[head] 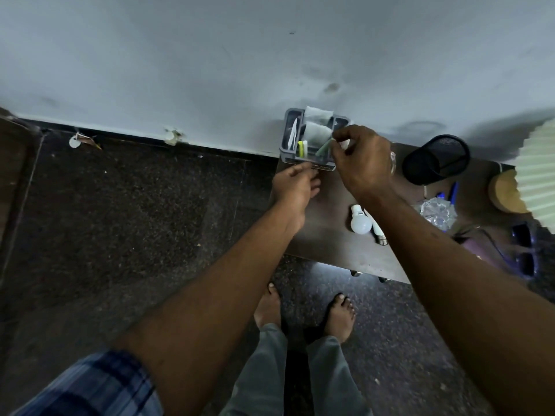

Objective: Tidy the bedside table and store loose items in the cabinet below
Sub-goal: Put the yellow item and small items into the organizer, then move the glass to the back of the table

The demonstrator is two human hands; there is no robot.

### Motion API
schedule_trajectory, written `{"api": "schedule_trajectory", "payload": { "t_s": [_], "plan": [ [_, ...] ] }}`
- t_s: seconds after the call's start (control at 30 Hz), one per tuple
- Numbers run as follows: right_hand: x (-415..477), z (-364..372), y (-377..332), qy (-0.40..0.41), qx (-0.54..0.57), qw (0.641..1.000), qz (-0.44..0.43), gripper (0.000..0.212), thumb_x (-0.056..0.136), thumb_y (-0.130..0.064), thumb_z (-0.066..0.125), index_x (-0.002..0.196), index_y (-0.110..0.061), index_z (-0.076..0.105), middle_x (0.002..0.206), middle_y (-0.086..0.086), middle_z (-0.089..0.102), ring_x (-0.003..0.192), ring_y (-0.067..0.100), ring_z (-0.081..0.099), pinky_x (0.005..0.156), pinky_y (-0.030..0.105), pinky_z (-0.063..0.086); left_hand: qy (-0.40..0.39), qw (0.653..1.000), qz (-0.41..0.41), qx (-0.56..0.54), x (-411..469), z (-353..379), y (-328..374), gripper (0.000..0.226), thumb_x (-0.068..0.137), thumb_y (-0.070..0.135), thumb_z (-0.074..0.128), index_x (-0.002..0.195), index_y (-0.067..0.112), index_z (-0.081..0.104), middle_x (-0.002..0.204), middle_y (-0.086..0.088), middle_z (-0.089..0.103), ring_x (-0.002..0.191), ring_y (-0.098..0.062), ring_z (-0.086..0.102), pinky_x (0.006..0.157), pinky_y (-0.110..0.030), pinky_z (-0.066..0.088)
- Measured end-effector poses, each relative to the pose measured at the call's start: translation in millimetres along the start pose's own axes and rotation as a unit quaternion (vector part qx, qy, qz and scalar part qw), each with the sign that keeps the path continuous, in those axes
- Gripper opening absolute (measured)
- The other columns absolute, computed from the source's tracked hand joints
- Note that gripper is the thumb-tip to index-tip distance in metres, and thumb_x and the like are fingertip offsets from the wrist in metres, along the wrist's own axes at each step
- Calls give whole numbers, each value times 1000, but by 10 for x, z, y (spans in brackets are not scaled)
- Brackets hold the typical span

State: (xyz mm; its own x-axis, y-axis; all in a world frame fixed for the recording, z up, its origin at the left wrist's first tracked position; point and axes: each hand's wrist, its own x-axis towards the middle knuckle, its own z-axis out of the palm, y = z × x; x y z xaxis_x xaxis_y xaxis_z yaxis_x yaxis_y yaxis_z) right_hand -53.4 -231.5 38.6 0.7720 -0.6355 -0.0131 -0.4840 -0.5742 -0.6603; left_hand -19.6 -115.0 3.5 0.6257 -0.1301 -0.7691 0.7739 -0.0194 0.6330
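A grey plastic organizer [289, 124] stands at the far left corner of the dark brown bedside table [336, 250], against the wall. It holds white pouches, a yellow-green stick and a white utensil. My right hand [362, 159] hovers over its right side, fingers pinched on a small pale green item [323, 149] that dips into a front compartment. My left hand [295, 183] rests against the organizer's front wall, fingers touching it. A white light bulb [360, 220] lies on the table beside a white pen-like stick [377, 232].
A black mesh pen cup [437, 159] lies tipped at the right. Beyond it are blue pens [453, 192], crinkled clear plastic [437, 211], a pleated lampshade [537, 172] on a wooden base, dark sunglasses [524, 250] and a black cable. Dark speckled floor lies left; my bare feet stand below.
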Motion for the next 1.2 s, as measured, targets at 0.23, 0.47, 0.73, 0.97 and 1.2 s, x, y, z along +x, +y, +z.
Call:
{"api": "schedule_trajectory", "payload": {
  "t_s": [0.23, 0.47, 0.73, 0.97, 1.2],
  "plan": [
    [85, 167, 56, -49, -18, 999, 2, 21, 89, -21, 66, 108, -20, 76, 106, -4, 77, 87, 17, 71, 71, 20, 41, 21, 999, -38, 5, 52, -186, -160, 21, 95, 6, 59, 113, 9, 69, 98, -8, 72, 82, -18, 68, 76, -31, 59],
    [111, 260, 61, -27, -40, 999, -14, 22, 92, -20, 67, 111, -14, 76, 109, 4, 76, 95, 21, 69, 73, 20, 40, 35, 998, -51, 23, 86, -286, -225, 22, 97, 8, 57, 116, 7, 68, 97, -9, 68, 75, -16, 65, 72, -29, 57],
    [-9, 251, 183, 14, 12, 1000, -16, 10, 90, -19, 67, 96, -16, 74, 96, -1, 75, 79, 15, 65, 71, 18, 42, 35, 997, -55, 33, 73, -275, -260, 21, 96, 6, 57, 115, 6, 68, 85, -5, 66, 70, -15, 62, 73, -30, 56],
    [-276, 216, 292, 9, 44, 999, 6, 6, 91, -21, 68, 94, -20, 73, 92, -4, 73, 69, 12, 65, 62, 18, 48, 21, 997, -55, 44, 11, -187, -336, 15, 95, 7, 59, 106, 12, 68, 87, -4, 69, 73, -14, 66, 77, -32, 58],
    [-490, 178, 399, 21, 46, 998, 26, 5, 90, -21, 69, 95, -19, 69, 93, -4, 72, 72, 17, 66, 65, 31, 55, -2, 998, -47, 49, -81, -89, -399, 14, 94, 5, 59, 99, 15, 67, 85, -5, 68, 70, -15, 64, 70, -29, 55]
  ]
}}
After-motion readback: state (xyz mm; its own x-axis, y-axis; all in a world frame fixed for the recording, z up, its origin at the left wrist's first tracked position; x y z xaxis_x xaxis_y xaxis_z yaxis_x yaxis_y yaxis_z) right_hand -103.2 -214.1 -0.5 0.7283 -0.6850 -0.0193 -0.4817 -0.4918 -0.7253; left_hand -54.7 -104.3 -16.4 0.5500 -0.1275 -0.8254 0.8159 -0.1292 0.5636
